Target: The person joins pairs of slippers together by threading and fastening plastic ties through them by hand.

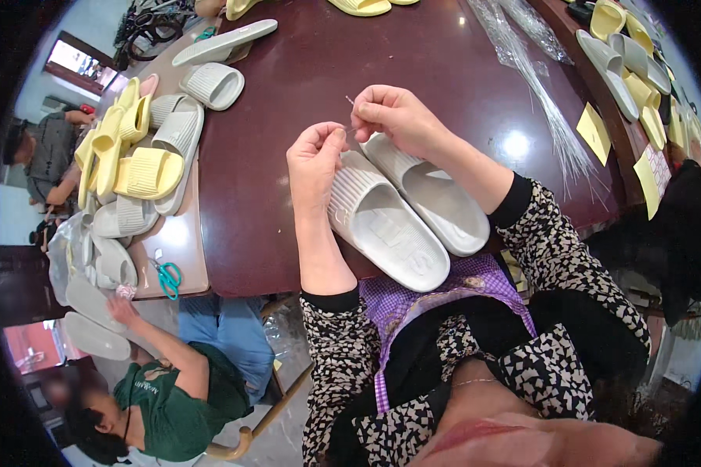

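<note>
A pair of pale grey slides with ribbed straps lies side by side at the table's near edge: the left slide (401,237) and the right slide (449,206), toes pointing away from me. Just above their toe ends, my left hand (315,159) pinches a thin, clear strand (350,129) between thumb and fingertips. To its right, my right hand (395,117) is closed in a pinch on the same strand, with a short end sticking up past the fingers. Where the strand runs below the hands, if it touches the straps, is hard to make out.
A bundle of thin white strands (549,113) in clear plastic lies at the right, near yellow paper slips (593,134). Yellow and grey slides (149,173) pile up at the left, beside teal-handled scissors (167,279). A co-worker in green (183,397) handles grey slides at lower left.
</note>
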`<state>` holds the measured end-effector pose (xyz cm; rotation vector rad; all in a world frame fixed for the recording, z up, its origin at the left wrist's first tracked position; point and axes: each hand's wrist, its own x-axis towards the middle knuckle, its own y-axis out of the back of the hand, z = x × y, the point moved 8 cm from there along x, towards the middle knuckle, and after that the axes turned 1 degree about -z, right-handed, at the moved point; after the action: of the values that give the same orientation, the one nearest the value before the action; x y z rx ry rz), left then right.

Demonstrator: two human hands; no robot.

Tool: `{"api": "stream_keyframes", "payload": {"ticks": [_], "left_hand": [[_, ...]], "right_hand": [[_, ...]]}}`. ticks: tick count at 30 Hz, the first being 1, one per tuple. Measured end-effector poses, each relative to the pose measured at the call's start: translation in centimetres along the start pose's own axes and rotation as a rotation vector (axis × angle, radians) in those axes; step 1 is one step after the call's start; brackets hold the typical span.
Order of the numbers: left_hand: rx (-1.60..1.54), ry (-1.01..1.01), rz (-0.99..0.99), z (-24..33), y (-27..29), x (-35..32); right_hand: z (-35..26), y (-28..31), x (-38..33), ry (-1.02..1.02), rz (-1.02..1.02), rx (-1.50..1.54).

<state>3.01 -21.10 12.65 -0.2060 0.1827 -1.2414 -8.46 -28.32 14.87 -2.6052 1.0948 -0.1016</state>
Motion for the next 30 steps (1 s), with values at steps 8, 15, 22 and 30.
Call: {"api": "stream_keyframes", "payload": {"ticks": [8, 15, 22, 30], "left_hand": [[0.105, -0.085, -0.001, 0.5, -0.7, -0.5], [0.067, -0.048, 0.005, 0.7, -0.6, -0.8], [-0.064, -0.052, 0.008, 0.9, -0.6, -0.9], [-0.31, -0.017, -0.056, 0.5, -0.7, -0.7]], "right_hand": [[-1.1, -0.3, -0.8, 0.106, 0.028, 0.02], [-1.0, -0.9, -0.9, 0.111, -0.015, -0.003], [-0.9, -0.8, -1.0, 0.103, 0.023, -0.178], [-0.6, -0.7, -1.4, 0.045, 0.054, -0.332]]}}
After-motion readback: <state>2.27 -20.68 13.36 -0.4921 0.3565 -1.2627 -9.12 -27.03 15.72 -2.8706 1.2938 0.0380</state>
